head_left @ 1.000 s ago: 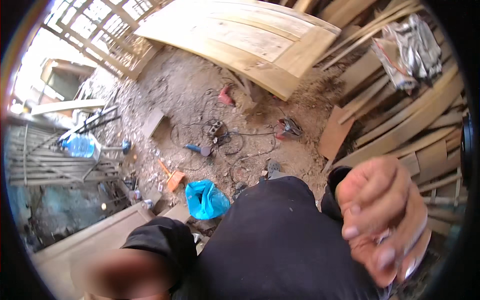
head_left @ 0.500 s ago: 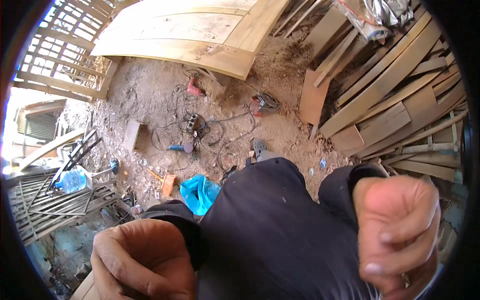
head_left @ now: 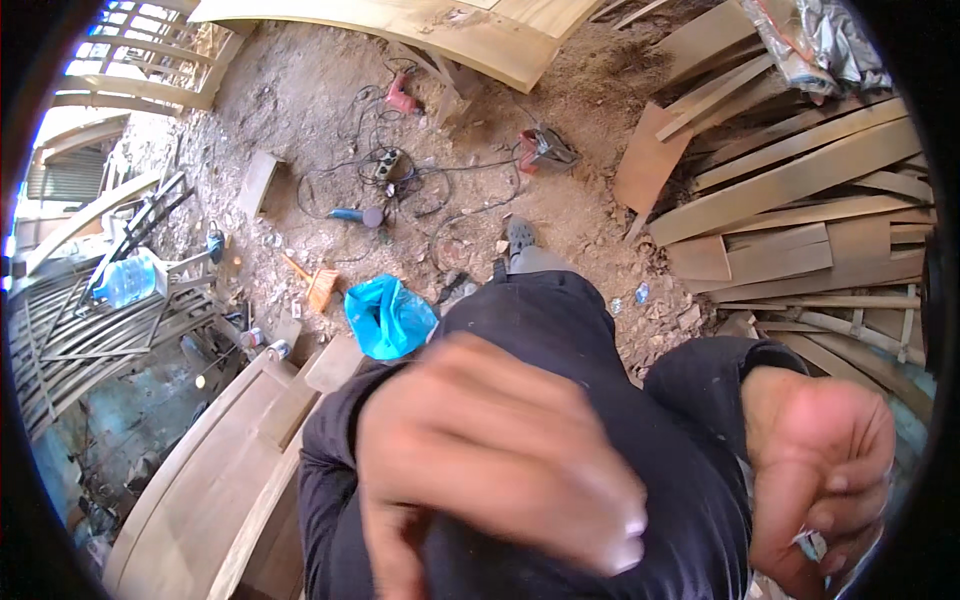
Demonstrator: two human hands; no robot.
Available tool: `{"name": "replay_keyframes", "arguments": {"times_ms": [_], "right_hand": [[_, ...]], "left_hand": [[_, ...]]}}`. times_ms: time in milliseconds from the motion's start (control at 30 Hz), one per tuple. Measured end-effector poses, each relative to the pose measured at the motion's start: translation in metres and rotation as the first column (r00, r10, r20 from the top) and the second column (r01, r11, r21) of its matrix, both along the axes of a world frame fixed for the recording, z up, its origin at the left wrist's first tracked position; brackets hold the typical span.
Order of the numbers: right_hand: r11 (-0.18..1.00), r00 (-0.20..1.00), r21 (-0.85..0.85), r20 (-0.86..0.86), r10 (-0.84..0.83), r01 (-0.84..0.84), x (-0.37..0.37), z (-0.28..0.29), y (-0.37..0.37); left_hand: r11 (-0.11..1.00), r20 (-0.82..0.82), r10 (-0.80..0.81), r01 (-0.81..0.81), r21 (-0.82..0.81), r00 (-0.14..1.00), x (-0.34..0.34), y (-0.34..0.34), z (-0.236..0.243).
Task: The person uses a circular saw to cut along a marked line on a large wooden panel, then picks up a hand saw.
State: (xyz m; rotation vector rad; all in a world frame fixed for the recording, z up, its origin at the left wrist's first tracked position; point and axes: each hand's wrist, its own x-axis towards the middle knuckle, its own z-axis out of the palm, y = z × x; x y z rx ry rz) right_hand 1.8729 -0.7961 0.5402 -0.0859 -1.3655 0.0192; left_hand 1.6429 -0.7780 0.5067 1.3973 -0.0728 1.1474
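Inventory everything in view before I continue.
Wooden panel: 1, pale, top
Power tools: 3, two red, one blue, floor
Cords: several, dark, among tools
Bag: 1, blue, left of knee
Brush: 1, orange, beside bag
Jug: 1, blue, left
Slats: many, grey, left
Planks: many, brown, right
Sheeting: 1, silver, upper right
Panelled boards: several, brown, lower left
Shoe: 1, grey, centre
Trousers: 1, dark, lower centre
Left hand: 1, dark sleeve, over lap
Right hand: 1, dark sleeve, lower right
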Motion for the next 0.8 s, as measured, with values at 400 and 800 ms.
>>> {"name": "replay_keyframes", "arguments": {"times_ms": [400,800], "right_hand": [[0.957,0.976,-0.265,-0.145,-0.162,0.120,0.011,-0.023,0.012],[0.906,0.992,-0.423,-0.108,-0.058,0.007,0.029,-0.047,0.060]], "left_hand": [[0.923,0.620,-0.213,0.363,-0.126,0.756,0.063,-0.012,-0.004],[0.611,0.767,0.151,0.552,-0.568,0.623,0.103,-0.034,0.029]]}}
